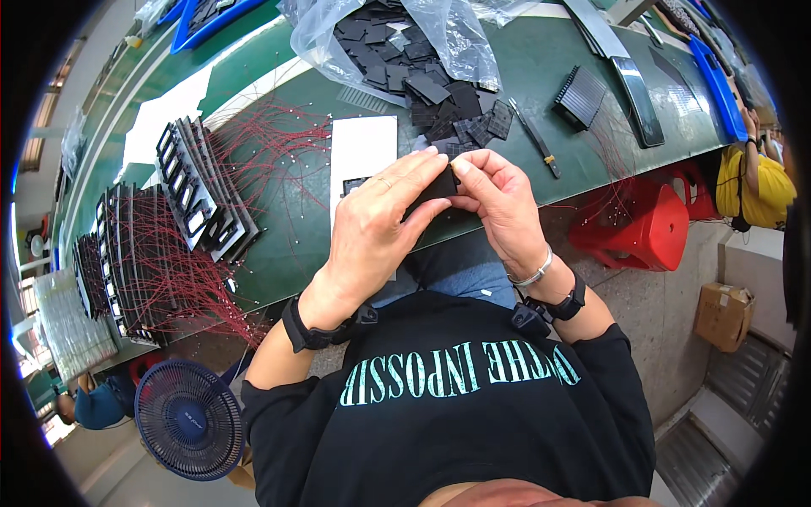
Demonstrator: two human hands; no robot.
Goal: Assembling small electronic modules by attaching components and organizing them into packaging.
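Both hands meet over the near edge of the green worktable, around a small black plastic piece [437, 189]. My left hand [372, 215] closes on its left side, with the thumb below and the fingers along the top. At its right end, my right hand [500, 196] pinches it between thumb and fingers. The fingers partly hide the piece. Just beyond my left hand lies a white rectangular sheet [363, 139], with a dark part at its lower end. Loose black plastic pieces [460, 114] spill toward my hands from a clear plastic bag [317, 42].
Stacked black frames [198, 190] with tangled red wires [270, 135] crowd the left. Tweezers [534, 139], a black finned block [581, 97] and a dark slab [638, 101] lie right. A red stool [638, 228], a fan [187, 420] and a person in yellow [752, 190] are nearby.
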